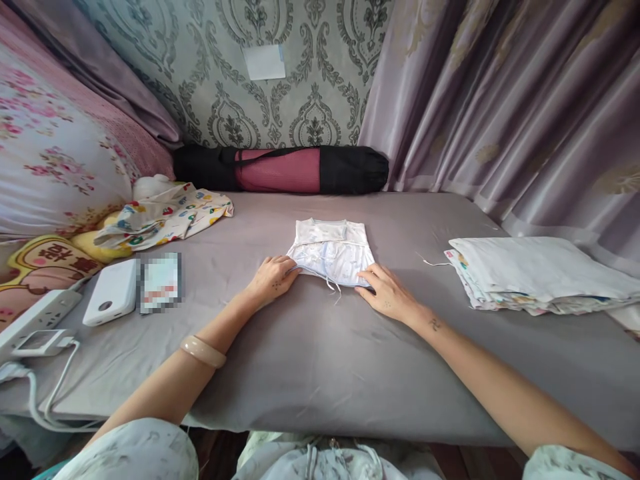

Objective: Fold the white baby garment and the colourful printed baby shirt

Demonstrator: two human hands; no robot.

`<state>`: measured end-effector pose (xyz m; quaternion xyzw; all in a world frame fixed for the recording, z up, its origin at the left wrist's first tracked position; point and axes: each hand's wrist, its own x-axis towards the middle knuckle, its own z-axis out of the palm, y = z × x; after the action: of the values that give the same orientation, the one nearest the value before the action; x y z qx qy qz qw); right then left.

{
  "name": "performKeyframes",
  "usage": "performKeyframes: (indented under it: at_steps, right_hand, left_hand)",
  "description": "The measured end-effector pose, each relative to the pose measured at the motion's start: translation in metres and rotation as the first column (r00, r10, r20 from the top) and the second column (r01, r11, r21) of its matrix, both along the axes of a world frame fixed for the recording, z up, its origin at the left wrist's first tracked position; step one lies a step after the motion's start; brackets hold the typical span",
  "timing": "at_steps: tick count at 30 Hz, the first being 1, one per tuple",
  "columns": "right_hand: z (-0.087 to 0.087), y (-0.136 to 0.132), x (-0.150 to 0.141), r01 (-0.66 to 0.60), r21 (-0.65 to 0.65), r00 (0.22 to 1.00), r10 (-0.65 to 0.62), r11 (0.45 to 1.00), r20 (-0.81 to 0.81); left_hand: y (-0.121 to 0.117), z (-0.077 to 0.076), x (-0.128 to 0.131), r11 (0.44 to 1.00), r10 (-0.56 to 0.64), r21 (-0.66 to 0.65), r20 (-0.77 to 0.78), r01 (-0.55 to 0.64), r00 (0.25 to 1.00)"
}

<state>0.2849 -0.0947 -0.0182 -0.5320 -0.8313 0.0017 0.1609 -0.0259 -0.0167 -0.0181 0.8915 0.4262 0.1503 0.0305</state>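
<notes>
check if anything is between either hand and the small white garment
Nothing visible: the left hand and right hand touch the garment at its near corners. The folded cloth stack lies off to the right.

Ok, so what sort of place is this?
Probably a bedroom, though I can't be certain. There's a broad, bed-like surface covered in grey cloth, a plump white cushion printed with pink flowers, and shiny pale-purple curtains.
</notes>
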Motion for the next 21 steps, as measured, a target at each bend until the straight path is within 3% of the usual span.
performKeyframes:
  at_steps: [6,14,18,21]
  right_hand:
    - [0.008,0.000,0.002,-0.046,0.023,0.978,0.040,0.999,0.207]
    - [0.008,0.002,0.010,-0.043,0.037,0.988,0.036,0.998,0.153]
    - [0.005,0.011,0.010,-0.016,0.102,0.995,0.005,0.995,0.101]
    - [0.001,0.024,0.009,0.059,0.174,0.996,-0.070,0.983,0.057]
  left_hand:
    - [0.008,-0.002,0.000,0.998,0.031,-0.055,0.069,-0.027,0.997]
    - [0.005,-0.009,-0.018,0.987,-0.161,-0.012,0.093,0.163,0.983]
    - [0.010,-0.009,-0.016,0.994,-0.105,-0.026,0.138,0.110,0.985]
    - [0.017,-0.006,-0.008,0.999,-0.029,0.033,0.182,0.023,0.983]
